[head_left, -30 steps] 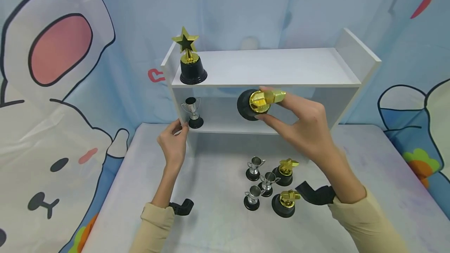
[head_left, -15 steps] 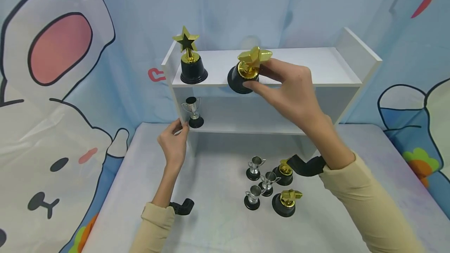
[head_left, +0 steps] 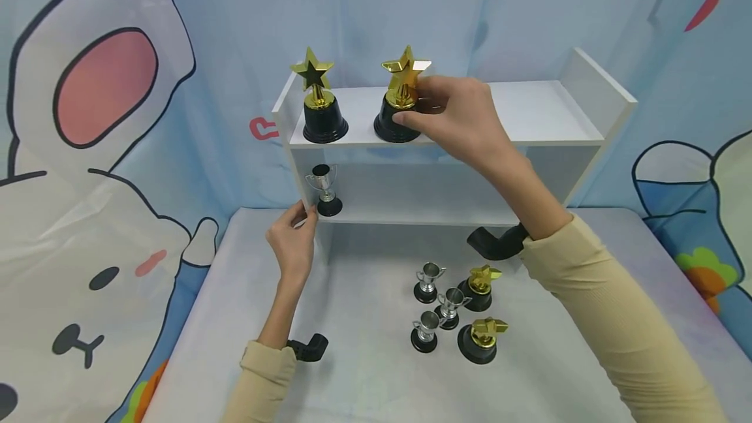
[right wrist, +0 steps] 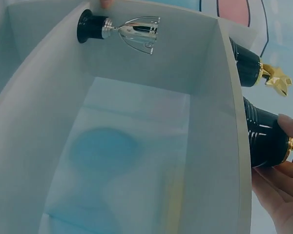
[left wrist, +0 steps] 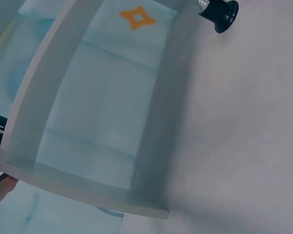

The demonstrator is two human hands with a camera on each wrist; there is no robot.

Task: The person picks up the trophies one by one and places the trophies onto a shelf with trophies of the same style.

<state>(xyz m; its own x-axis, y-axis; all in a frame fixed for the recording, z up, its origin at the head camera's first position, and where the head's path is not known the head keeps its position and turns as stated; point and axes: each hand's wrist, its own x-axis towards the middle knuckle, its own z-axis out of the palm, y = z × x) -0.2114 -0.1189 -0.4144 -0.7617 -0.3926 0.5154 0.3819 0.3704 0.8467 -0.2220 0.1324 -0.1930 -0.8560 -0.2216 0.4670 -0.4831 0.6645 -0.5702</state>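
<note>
Grips gold star trophy (head_left: 399, 100) upright at top of white shelf (head_left: 546, 113) in curled right hand (head_left: 461, 113); pinches side edge (near silver cup (head_left: 326, 186)) with left hand (head_left: 292, 240).

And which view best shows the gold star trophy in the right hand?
Head view: the trophy shows star to base, partly behind the right hand. Right wrist: base large, star mostly out of frame. Left wrist: absent.
</note>
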